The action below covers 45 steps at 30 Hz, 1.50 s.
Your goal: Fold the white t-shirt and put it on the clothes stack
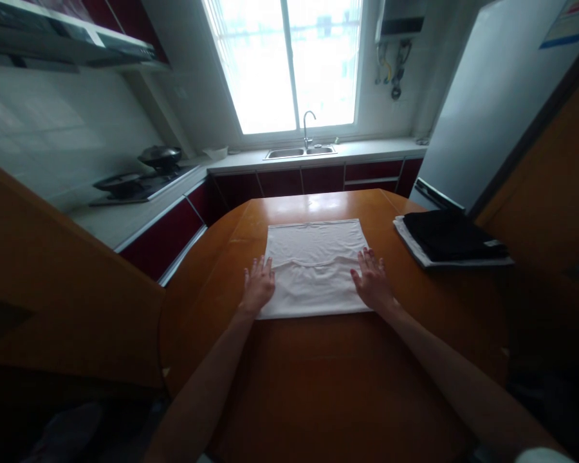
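Note:
A white garment [318,283], folded into a rough rectangle, lies on the wooden table [309,386] in front of me. It looks like a shirt, with a curved edge running across its middle and small wrinkles above and below. My left hand [259,284] rests flat on its left edge, fingers stretched out. On the opposite edge, my right hand [372,280] lies with its fingers spread, partly over the cloth. Neither hand grasps anything. The parts of the cloth under both palms are hidden.
A stack of folded clothes [453,236], black over white, sits at the table's right. Beyond stand a counter with a sink [289,153] and faucet, and a stove with a covered pan [159,156]. A fridge [492,96] rises at the right.

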### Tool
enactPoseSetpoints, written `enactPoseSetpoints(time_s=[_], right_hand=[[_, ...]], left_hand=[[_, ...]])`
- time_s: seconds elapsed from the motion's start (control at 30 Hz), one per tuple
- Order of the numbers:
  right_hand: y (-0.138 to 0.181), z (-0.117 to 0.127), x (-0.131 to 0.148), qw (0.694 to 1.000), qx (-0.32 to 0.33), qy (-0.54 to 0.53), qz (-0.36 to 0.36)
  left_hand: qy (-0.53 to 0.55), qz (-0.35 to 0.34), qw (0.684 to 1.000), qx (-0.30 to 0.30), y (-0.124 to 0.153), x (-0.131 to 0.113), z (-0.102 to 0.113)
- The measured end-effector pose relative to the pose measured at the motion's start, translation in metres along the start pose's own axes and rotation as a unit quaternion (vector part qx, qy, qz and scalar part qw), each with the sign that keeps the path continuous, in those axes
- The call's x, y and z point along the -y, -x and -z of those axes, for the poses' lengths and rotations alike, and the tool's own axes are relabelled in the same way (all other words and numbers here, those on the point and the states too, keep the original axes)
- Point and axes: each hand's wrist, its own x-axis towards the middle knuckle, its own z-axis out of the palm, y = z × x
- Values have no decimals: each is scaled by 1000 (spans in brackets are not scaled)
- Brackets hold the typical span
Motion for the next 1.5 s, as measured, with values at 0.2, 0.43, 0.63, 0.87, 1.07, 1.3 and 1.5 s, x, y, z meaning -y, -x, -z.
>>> enactPoseSetpoints(time_s=[0.2,0.43,0.63,0.87,1.07,1.3,1.5], right_hand=[[-8,-10,-29,998,-10,-18,-52],[-10,-26,-42,999,-4,-11,-43],[-5,-37,-43,994,104,6,-36],[-6,-37,-43,989,139,30,-44],[-9,-27,-38,993,103,-23,-53],[-5,23,-64,983,-14,-178,28],[49,46,-94,966,-7,-239,103]], left_hand=[[16,154,988,-26,-6,64,23],[47,-51,998,12,0,0,2],[-12,-44,993,110,14,-22,-16],[-7,-40,994,104,12,-18,-17],[17,-42,995,83,9,-18,-11],[156,-145,976,38,17,24,30],[259,-210,942,43,85,67,46]])
